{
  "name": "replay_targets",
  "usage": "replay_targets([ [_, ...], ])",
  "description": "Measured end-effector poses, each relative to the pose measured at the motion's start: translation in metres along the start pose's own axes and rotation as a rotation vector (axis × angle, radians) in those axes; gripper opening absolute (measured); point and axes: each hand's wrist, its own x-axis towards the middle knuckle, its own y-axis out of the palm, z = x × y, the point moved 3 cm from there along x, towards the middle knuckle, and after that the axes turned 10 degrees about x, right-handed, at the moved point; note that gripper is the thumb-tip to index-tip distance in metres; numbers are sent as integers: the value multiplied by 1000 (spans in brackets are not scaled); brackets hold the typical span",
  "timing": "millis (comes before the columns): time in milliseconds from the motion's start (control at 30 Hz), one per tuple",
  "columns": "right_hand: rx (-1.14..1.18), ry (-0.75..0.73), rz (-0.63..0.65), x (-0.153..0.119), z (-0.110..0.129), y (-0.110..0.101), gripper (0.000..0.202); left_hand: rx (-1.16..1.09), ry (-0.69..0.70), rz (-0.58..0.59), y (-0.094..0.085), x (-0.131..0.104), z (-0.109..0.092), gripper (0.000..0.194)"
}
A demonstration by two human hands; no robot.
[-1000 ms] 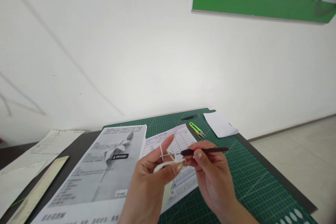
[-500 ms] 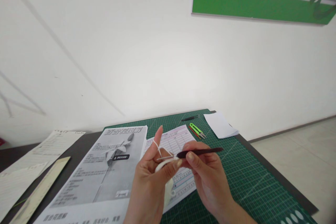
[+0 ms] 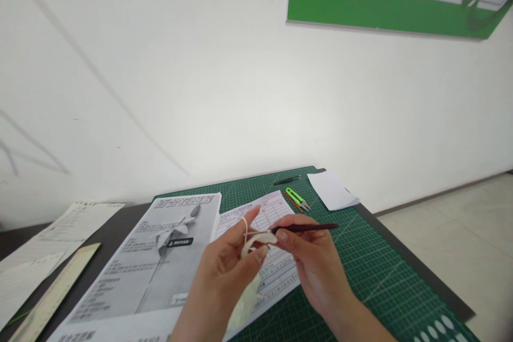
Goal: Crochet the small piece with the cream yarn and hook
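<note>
My right hand [image 3: 308, 251] grips a crochet hook [image 3: 308, 227] by its dark handle, and the thin metal shaft points left. Cream crochet work [image 3: 262, 237] is pinched in my left hand [image 3: 230, 262], with the hook's shaft lying along its upper edge. A strand of white yarn [image 3: 245, 226] loops round the raised left index finger. Below the left hand, a pale yellowish piece [image 3: 243, 304] hangs over a printed form; I cannot make out what it is. Whether the hook's tip passes through a stitch is too small to tell.
A green cutting mat [image 3: 377, 267] covers the table. Green thread snips [image 3: 297, 199], dark tweezers [image 3: 286, 180] and white paper [image 3: 332, 191] lie towards the back. A printed flower sheet [image 3: 160, 256], the form [image 3: 276, 267], a ruler [image 3: 60, 294] and written pages [image 3: 60, 240] lie around.
My left index finger has bent down and the yarn round it sits lower. The hook and crochet work have shifted slightly in my hands. The whole view has moved a little.
</note>
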Motion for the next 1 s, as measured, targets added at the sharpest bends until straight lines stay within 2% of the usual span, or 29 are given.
replay_targets([
  [67, -25, -15, 10, 0, 2, 0, 17, 17, 17, -7, -4, 3, -1, 37],
  [167, -57, -22, 34, 0, 3, 0, 15, 41, 33, -41, -8, 6, 0, 32],
  [333, -102, -15, 23, 0, 1, 0, 20, 53, 74, -145, -5, 2, 6, 45],
  [467, -95, -23, -17, 1, 1, 0, 20, 14, 94, -179, 1, 0, 11, 52],
  [533, -87, -25, -26, 2, 2, 0, 20, -57, 48, -152, 1, 2, 12, 49],
  [700, -12, 20, 16, 3, 5, 3, 18, -308, -112, 5, 0, 10, 16, 44],
  [800, 10, 11, 27, 3, 6, 4, 18, -381, -153, 38, 0, 11, 18, 43],
  [900, -11, -10, 41, 2, 7, 3, 17, -314, -93, 15, -2, 12, 17, 42],
  [1000, -59, -26, 30, 1, 9, 2, 19, -83, 12, 38, -8, 12, 9, 45],
])
